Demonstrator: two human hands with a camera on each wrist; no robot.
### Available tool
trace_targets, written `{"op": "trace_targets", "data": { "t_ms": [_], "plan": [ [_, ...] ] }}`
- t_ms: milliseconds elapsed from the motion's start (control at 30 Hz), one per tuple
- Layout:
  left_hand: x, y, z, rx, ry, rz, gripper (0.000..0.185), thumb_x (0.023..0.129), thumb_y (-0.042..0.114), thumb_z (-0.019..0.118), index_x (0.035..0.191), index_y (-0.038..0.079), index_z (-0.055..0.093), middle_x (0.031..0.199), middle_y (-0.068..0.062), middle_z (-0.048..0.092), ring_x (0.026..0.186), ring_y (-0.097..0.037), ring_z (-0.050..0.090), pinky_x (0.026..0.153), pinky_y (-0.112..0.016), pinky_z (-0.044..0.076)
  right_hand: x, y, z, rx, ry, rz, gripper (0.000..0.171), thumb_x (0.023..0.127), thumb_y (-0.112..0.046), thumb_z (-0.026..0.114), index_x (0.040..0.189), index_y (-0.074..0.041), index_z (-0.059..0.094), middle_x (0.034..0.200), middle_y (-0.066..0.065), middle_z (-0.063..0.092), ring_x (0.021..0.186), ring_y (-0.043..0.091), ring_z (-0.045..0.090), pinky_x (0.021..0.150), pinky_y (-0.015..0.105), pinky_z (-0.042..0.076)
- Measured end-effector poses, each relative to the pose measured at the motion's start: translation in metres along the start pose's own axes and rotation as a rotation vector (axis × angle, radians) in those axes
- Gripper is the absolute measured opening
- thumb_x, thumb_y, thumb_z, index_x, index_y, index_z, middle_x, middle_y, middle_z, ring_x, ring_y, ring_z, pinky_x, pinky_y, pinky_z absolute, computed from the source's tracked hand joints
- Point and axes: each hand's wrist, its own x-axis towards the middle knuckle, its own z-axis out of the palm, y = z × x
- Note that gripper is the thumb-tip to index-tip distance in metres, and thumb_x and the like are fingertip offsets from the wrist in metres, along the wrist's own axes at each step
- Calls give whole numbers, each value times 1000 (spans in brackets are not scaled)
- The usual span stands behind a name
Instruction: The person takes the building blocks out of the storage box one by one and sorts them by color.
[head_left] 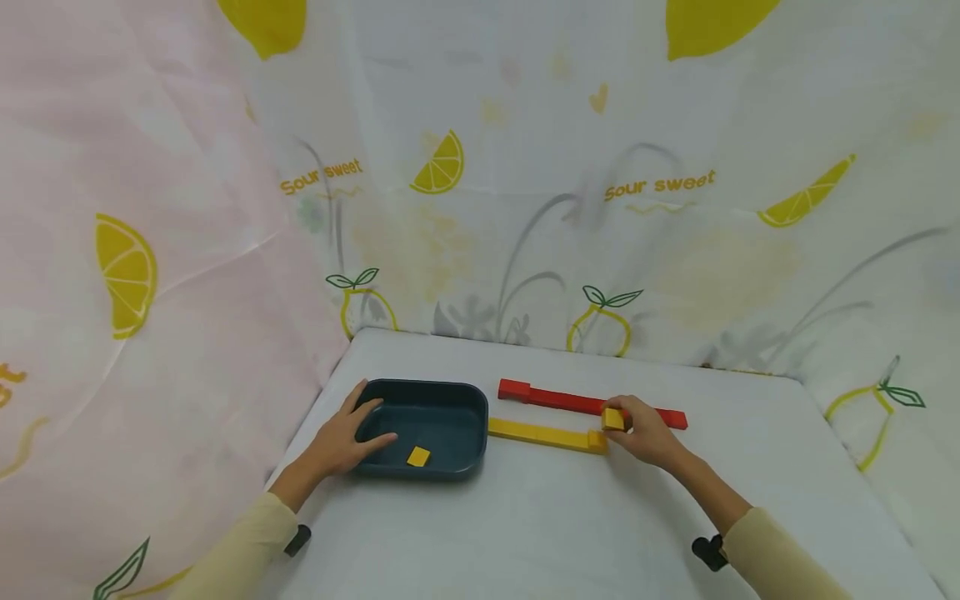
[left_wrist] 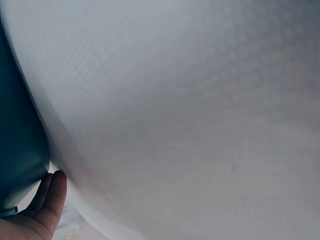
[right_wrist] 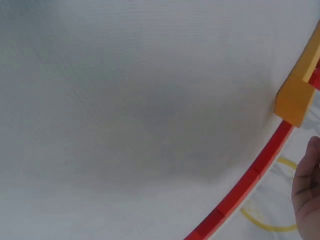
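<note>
A dark blue tub stands on the left part of the white table, with a yellow block lying inside. My left hand holds its left wall, thumb over the rim and some fingers along the outside. My right hand pinches a yellow cube between thumb and fingers. Just below and left of that cube is a raised yellow block at the right end of a yellow row. The held cube does not show in the right wrist view.
Behind the yellow row runs a red row of blocks, partly covered by the right hand, with a raised red block at its left end. Lemon-printed cloth hangs behind and left of the white table.
</note>
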Motion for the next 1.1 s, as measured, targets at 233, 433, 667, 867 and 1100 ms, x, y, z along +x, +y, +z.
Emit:
{"op": "trace_targets", "data": {
  "t_ms": [233, 433, 667, 867, 1100],
  "plan": [
    [1, 1, 1, -14, -2, 0, 83, 86, 62, 64, 147, 8, 45, 165, -17, 13, 133, -47, 46, 101, -66, 41, -3, 13, -4, -17, -51, 96, 38, 84, -10, 78, 117, -3, 61, 112, 12, 64, 84, 17, 53, 70, 20, 50],
    [0, 0, -1, -22, 8, 4, 82, 87, 60, 65, 147, 8, 46, 165, -17, 14, 131, -47, 48, 99, -66, 43, -2, 20, -1, 3, -59, 155, 33, 84, -11, 78, 112, -5, 62, 106, 9, 65, 87, 20, 54, 73, 23, 52],
    [0, 0, 0, -17, 7, 6, 82, 87, 60, 65, 147, 7, 46, 164, -18, 15, 134, -48, 44, 101, -67, 41, -4, 26, 8, 4, -112, 218, 31, 82, -11, 78, 109, -6, 63, 107, 8, 65, 93, 21, 56, 79, 33, 57],
    [-1, 1, 0, -20, 3, 4, 82, 87, 61, 65, 146, 7, 46, 165, -18, 14, 135, -48, 44, 101, -67, 41, -4, 29, 11, 0, -142, 205, 29, 82, -13, 79, 105, -7, 64, 110, 10, 66, 91, 19, 56, 78, 30, 56],
    [1, 0, -1, -12, 11, 13, 80, 88, 58, 65, 147, 7, 46, 165, -17, 13, 132, -47, 47, 99, -64, 43, -1, 33, 11, 20, -166, 168, 28, 83, -16, 79, 105, -5, 64, 109, 10, 65, 93, 21, 56, 80, 34, 55]
  ]
}}
